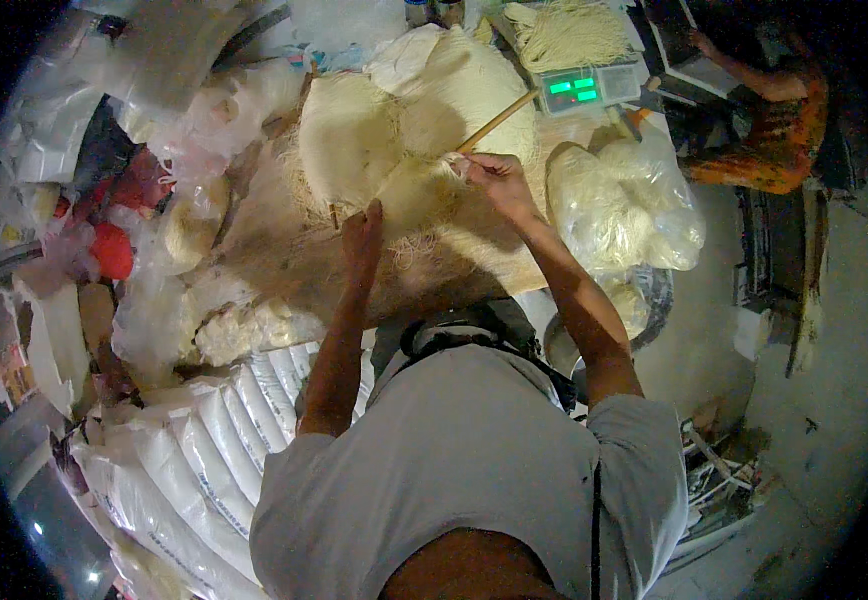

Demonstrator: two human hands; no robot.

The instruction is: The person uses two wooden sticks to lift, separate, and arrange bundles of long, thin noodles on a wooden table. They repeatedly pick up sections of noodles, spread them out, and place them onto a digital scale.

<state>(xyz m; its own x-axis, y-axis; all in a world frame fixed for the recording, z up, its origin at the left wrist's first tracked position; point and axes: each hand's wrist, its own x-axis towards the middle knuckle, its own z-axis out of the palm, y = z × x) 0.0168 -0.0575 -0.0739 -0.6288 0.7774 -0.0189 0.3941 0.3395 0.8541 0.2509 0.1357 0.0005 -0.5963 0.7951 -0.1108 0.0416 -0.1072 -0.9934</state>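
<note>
Pale, fine noodles lie in a large heap on the wooden table in front of me. My left hand is closed at the near edge of a flat sheet of these noodles, thumb upward. My right hand pinches the sheet's right corner, where a small whitish piece shows at the fingertips. A wooden stick slants out of the heap just beyond my right hand. A short brown stick end shows beside my left hand; whether both belong to one stick is hidden. Loose strands lie on the table between my hands.
A scale with a green-lit display bears noodles at the back right. A clear bag of noodles sits to the right, above a metal basin. Plastic bags crowd the left; white sacks are stacked lower left. Another person is at far right.
</note>
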